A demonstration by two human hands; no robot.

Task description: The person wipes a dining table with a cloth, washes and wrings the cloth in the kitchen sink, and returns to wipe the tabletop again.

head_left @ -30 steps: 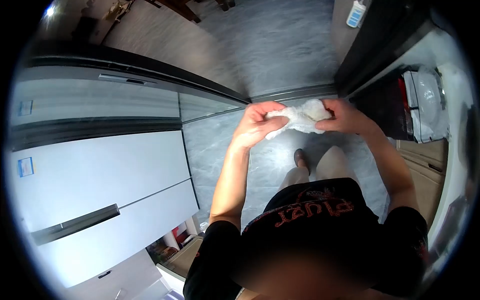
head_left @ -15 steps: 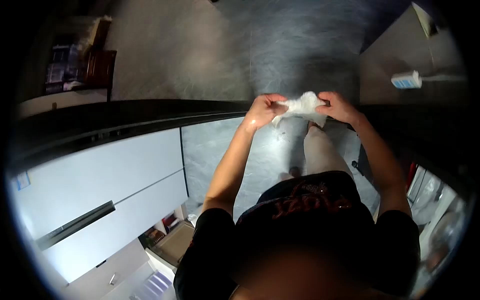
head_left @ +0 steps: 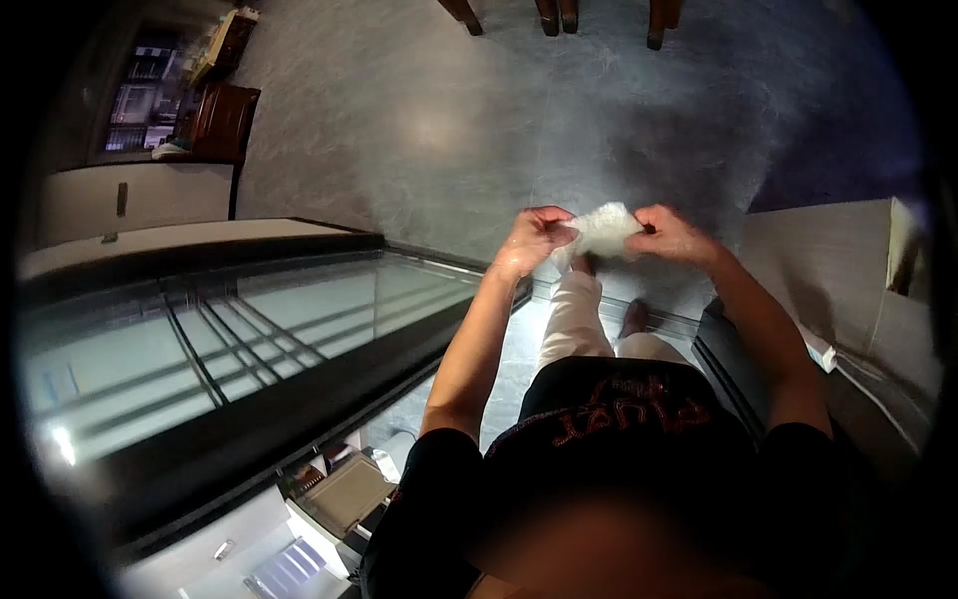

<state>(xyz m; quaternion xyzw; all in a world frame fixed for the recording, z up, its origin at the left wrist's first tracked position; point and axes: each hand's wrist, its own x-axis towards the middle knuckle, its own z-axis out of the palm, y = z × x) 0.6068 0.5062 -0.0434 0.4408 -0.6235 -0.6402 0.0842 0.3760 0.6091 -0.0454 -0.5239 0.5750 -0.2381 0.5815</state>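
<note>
A crumpled white cloth or tissue (head_left: 605,232) is stretched between my two hands, in front of my body and above the floor. My left hand (head_left: 536,240) pinches its left end between thumb and fingers. The opposite end is gripped by my right hand (head_left: 671,236), fingers closed on it. Both wrists look wet. Below the cloth show my legs in white trousers (head_left: 575,317) and a dark shoe (head_left: 633,317) near a floor track.
To the left stands a dark-framed glass door (head_left: 249,329). Wooden furniture legs (head_left: 559,15) are at the top, a brown wooden cabinet (head_left: 225,120) at the upper left. A white device with a cable (head_left: 820,351) is on the right wall.
The view has moved forward through the doorway: the glass door fills the left and furniture legs have appeared at the top. Both hands still hold the white cloth.
</note>
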